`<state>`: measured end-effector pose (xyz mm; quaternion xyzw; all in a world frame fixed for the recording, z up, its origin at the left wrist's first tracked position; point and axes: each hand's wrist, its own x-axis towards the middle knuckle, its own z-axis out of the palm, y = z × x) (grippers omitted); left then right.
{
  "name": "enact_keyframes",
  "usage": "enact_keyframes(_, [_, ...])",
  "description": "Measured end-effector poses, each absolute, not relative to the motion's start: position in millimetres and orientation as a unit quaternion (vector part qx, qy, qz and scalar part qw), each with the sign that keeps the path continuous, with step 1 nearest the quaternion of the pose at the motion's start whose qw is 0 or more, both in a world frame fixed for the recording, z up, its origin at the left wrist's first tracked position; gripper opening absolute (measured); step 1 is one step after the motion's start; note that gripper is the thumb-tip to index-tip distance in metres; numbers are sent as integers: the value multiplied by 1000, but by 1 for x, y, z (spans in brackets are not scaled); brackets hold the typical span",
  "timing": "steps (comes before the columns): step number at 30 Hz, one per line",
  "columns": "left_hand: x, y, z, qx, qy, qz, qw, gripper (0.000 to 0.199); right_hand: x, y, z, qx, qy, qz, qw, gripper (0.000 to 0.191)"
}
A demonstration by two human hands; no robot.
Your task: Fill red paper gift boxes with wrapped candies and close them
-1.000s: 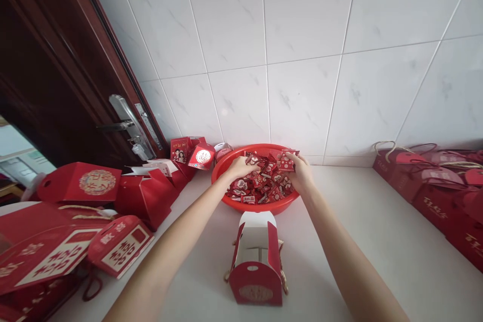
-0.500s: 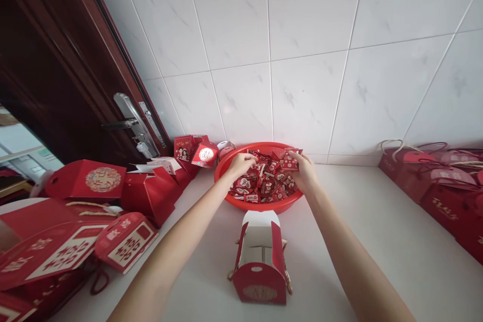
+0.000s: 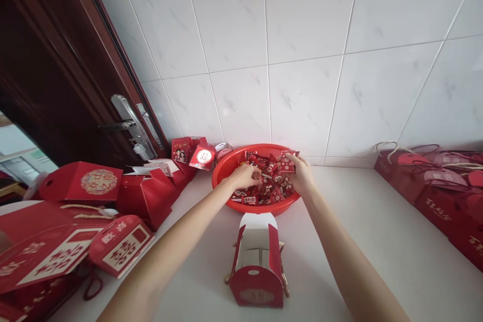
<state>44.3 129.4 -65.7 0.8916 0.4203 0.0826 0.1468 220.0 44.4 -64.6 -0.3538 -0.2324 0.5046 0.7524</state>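
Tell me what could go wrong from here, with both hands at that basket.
The dotted packet might slip from the right hand's grip back among the other packets. The open box stands close in front of the basket, so shifting either could bump the other.

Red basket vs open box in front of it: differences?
The basket is rounded; the box is angular with an arched end. The basket is wider than the box. The basket holds wrapped packets; the box shows its pale inside. Both are red outside and open-topped.
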Motion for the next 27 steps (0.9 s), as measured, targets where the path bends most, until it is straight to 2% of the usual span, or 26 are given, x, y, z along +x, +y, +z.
enact_keyframes(10, [51, 126, -69, 915, 379, -19, 136, 22, 220, 47, -71, -345, -260, 502, 749, 24])
enact_keyframes(13, [52, 125, -69, 915, 377, -40, 136, 11, 220, 46, -70, -351, -267, 499, 746, 27])
enact_keyframes(16, [51, 123, -66, 914, 388, -18, 119, 5, 219, 44, -69, -352, -269, 501, 744, 25])
enact_keyframes(21, [50, 125, -61, 897, 426, 83, 77, 23, 220, 44, -68, -355, -269, 501, 742, 21])
enact_keyframes(27, [49, 125, -62, 885, 443, 121, 75, 23, 221, 45, -71, -350, -273, 500, 743, 22])
